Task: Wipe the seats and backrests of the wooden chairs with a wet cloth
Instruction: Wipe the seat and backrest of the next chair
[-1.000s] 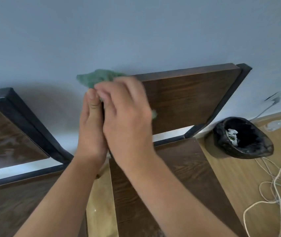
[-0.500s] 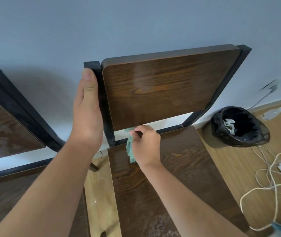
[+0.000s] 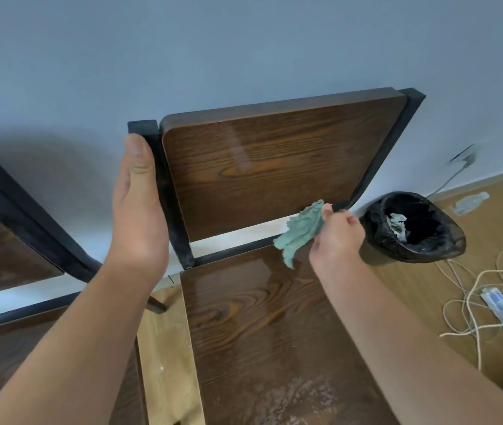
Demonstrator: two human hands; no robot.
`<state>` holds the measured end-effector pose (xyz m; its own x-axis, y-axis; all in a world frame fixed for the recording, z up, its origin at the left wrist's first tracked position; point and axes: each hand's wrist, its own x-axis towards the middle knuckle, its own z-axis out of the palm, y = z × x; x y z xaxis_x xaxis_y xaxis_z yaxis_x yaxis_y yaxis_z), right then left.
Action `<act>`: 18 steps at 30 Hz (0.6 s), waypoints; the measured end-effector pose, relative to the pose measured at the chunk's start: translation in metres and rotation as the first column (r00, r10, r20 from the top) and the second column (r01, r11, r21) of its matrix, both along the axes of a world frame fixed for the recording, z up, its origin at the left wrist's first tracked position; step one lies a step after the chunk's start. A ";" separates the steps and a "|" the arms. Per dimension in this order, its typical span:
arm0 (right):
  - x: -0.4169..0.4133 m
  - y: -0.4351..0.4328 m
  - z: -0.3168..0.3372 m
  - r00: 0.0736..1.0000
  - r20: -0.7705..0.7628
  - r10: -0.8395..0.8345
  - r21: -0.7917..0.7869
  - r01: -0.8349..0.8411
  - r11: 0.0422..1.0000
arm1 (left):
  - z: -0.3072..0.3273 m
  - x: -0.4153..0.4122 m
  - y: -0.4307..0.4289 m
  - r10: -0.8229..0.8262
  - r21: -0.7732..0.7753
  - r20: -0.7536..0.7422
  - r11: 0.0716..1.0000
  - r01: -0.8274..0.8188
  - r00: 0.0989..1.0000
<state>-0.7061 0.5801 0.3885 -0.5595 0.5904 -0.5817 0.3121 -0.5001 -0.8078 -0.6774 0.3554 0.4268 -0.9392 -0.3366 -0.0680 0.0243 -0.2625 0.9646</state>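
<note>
right hand [image 3: 337,233] pinching cloth [image 3: 300,231] at seat's back-right corner | left hand [image 3: 138,207] flat against backrest post [image 3: 164,191]

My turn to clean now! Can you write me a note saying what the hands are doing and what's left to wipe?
Left hand: flat and open against the black left post of the middle chair's backrest, steadying it.
Right hand: pinching the green cloth, which hangs at the back right corner of the seat.
Done, by the look of it: the backrest and the back part of the seat shine wet.
Left: the front of the seat shows a dull, speckled patch. The chair on the left looks blotchy; I cannot tell whether it has been wiped.
</note>
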 end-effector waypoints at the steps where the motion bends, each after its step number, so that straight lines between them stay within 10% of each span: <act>1: -0.005 0.012 0.002 1.000 0.030 0.002 0.042 -0.003 0.999 | 0.000 0.000 0.000 -0.001 0.001 0.002 1.000 0.001 1.000; 11: -0.023 0.050 0.005 0.987 -0.161 0.022 0.287 0.025 0.958 | 0.003 0.003 -0.004 -0.041 -0.034 0.006 0.999 0.041 0.999; 18: -0.042 0.044 0.071 0.922 -0.342 0.181 0.660 0.098 0.745 | 0.004 0.002 -0.003 -0.030 -0.055 -0.015 0.998 0.029 0.999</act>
